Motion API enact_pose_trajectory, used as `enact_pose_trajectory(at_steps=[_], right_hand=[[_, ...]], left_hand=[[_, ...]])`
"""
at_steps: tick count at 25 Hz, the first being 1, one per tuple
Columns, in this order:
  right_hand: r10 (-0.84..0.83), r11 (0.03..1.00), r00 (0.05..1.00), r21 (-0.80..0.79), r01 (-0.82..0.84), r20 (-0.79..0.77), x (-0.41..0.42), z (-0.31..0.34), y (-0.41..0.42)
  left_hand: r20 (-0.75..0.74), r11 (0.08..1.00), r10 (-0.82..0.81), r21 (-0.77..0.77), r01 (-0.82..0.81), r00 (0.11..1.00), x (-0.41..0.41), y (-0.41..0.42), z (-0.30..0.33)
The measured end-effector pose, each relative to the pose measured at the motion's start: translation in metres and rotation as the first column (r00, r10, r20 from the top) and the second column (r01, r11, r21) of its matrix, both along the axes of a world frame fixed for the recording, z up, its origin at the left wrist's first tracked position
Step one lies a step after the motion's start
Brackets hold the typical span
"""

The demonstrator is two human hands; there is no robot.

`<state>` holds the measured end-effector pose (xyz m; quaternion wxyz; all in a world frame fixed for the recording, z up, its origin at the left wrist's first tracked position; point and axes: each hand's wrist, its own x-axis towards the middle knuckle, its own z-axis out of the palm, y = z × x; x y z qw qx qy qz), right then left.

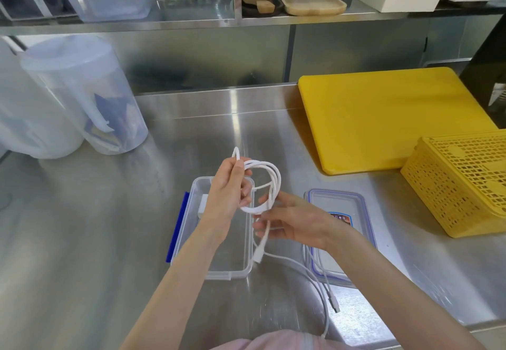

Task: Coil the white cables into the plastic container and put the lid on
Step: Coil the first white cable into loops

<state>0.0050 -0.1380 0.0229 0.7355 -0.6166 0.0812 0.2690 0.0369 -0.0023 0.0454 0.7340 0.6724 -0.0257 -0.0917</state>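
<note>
We see a white cable (269, 182), wound in round loops, held upright above the clear container (241, 274) on the tabletop (109, 212). Our left hand (228, 189) pinches the coil's top; our right hand (290, 219) holds its lower strand with curled fingers. The plug end hangs downward. The lid (353, 201) lies beside, partly hidden by our right wrist.
</note>
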Motion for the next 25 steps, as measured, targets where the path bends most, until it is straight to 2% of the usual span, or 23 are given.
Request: enact_pose_trajectory(at_steps=[3, 5, 6, 7, 9, 11, 12, 13, 14, 15, 17, 18, 20, 22, 23, 24, 25], right_hand=[[0.059, 0.977, 0.997, -0.207, -0.049, 0.043, -0.003, -0.003, -0.014], [0.002, 0.927, 0.991, -0.372, 0.047, 0.132, -0.002, -0.006, -0.028], [-0.071, 0.913, 0.984, -0.386, 0.13, 0.162, -0.002, -0.008, -0.036], [-0.179, 0.915, 0.97, -0.335, 0.226, 0.166, -0.001, -0.01, -0.044], [-0.432, 0.897, 0.901, -0.083, 0.435, 0.051, 0.002, -0.01, -0.06], [-0.606, 0.763, 0.784, 0.181, 0.62, -0.134, 0.005, -0.01, -0.074], [-0.658, 0.691, 0.729, 0.233, 0.684, -0.19, 0.006, -0.009, -0.081], [-0.69, 0.646, 0.69, 0.242, 0.724, -0.22, 0.007, -0.009, -0.085], [-0.71, 0.66, 0.681, 0.166, 0.733, -0.181, 0.008, -0.008, -0.088], [-0.712, 0.701, 0.7, 0.009, 0.713, -0.061, 0.007, -0.008, -0.087], [-0.535, 0.715, 0.819, -0.404, 0.57, 0.208, 0.008, -0.01, -0.076], [-0.406, 0.693, 0.876, -0.537, 0.48, 0.259, 0.007, -0.012, -0.069], [-0.185, 0.653, 0.95, -0.691, 0.31, 0.252, 0.008, -0.02, -0.056], [0.067, 0.482, 0.969, -0.858, 0.177, 0.237, 0.007, -0.023, -0.045], [0.139, 0.442, 0.95, -0.876, 0.194, 0.281, 0.006, -0.023, -0.039], [0.171, 0.48, 0.916, -0.843, 0.243, 0.362, 0.005, -0.019, -0.031], [0.163, 0.584, 0.888, -0.767, 0.265, 0.431, 0.003, -0.015, -0.022]], left_hand=[[0.033, 0.982, -0.054, 0.185, 0.047, 0.998, 0.005, 0.012, -0.006], [0.008, 0.973, -0.07, 0.22, 0.067, 0.997, 0.008, 0.023, -0.01], [-0.015, 0.971, -0.079, 0.226, 0.08, 0.997, 0.009, 0.028, -0.012], [-0.036, 0.97, -0.088, 0.225, 0.094, 0.995, 0.011, 0.033, -0.013], [-0.057, 0.966, -0.106, 0.229, 0.116, 0.993, 0.014, 0.043, -0.016], [-0.066, 0.946, -0.143, 0.285, 0.156, 0.987, 0.017, 0.05, -0.018], [-0.072, 0.931, -0.168, 0.316, 0.183, 0.983, 0.019, 0.053, -0.019], [-0.077, 0.918, -0.189, 0.34, 0.204, 0.979, 0.019, 0.055, -0.02], [-0.076, 0.908, -0.2, 0.36, 0.214, 0.977, 0.019, 0.057, -0.021], [-0.068, 0.9, -0.201, 0.382, 0.211, 0.977, 0.019, 0.057, -0.021], [-0.031, 0.889, -0.193, 0.418, 0.188, 0.981, 0.019, 0.057, -0.02], [-0.012, 0.889, -0.195, 0.421, 0.182, 0.981, 0.019, 0.055, -0.017], [0.029, 0.891, -0.21, 0.418, 0.179, 0.977, 0.021, 0.052, -0.009], [0.063, 0.892, -0.231, 0.413, 0.185, 0.971, 0.023, 0.048, -0.001], [0.07, 0.901, -0.237, 0.389, 0.193, 0.969, 0.023, 0.046, 0.003], [0.068, 0.915, -0.24, 0.348, 0.202, 0.968, 0.023, 0.044, 0.006], [0.062, 0.928, -0.244, 0.303, 0.215, 0.968, 0.022, 0.041, 0.008]])
